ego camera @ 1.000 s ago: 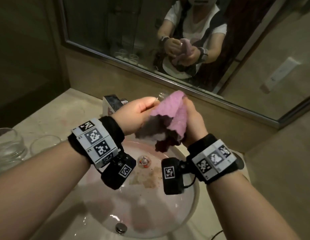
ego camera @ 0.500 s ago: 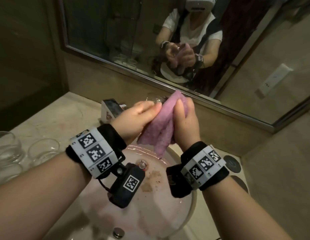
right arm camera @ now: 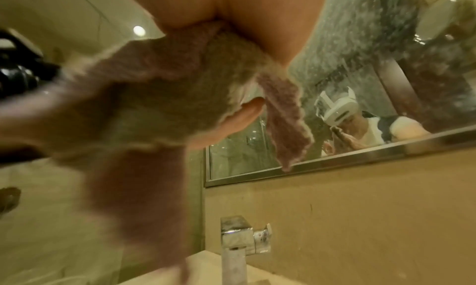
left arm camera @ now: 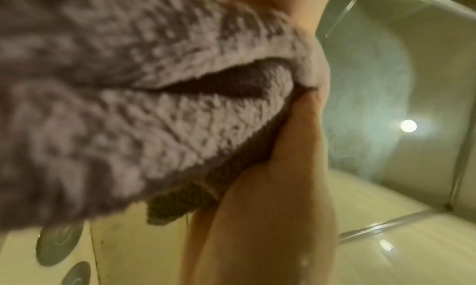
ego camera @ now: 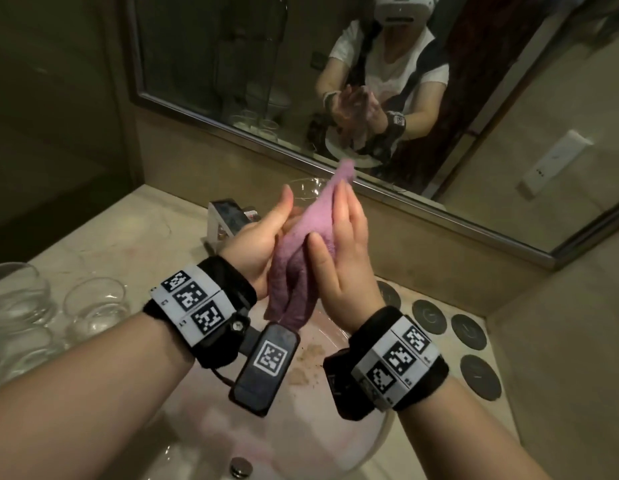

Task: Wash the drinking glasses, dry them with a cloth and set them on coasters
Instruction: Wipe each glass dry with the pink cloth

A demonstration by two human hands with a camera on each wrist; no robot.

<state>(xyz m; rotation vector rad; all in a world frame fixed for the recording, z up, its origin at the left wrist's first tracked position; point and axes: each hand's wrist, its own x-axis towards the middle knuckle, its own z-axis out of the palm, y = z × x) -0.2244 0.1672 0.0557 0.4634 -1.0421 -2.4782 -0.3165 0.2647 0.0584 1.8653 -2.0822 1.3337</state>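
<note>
Nearest, the sink basin (ego camera: 363, 455) lies below both wrists, brownish residue near its drain. Above it, the left hand (ego camera: 263, 233) and right hand (ego camera: 342, 244) face palm to palm with the pink cloth (ego camera: 301, 258) pressed between them; the fingers of both are nearly straight, flattened against the fabric rather than curled round it, and the cloth's lower folds hang free toward the basin. A drinking glass (ego camera: 303, 188) shows just beyond the fingertips, its rim visible behind the cloth; whether either hand has hold of it cannot be told. Several glasses (ego camera: 93, 306) stand on the counter at left, and dark round coasters (ego camera: 469, 330) lie unoccupied at right. Farther back are the tap (ego camera: 225, 220) and the mirror (ego camera: 204, 64). The step appears to be the drying stage, with the cloth being worked or wrung; next, a dried glass would need carrying right and setting upright on a coaster.
</note>
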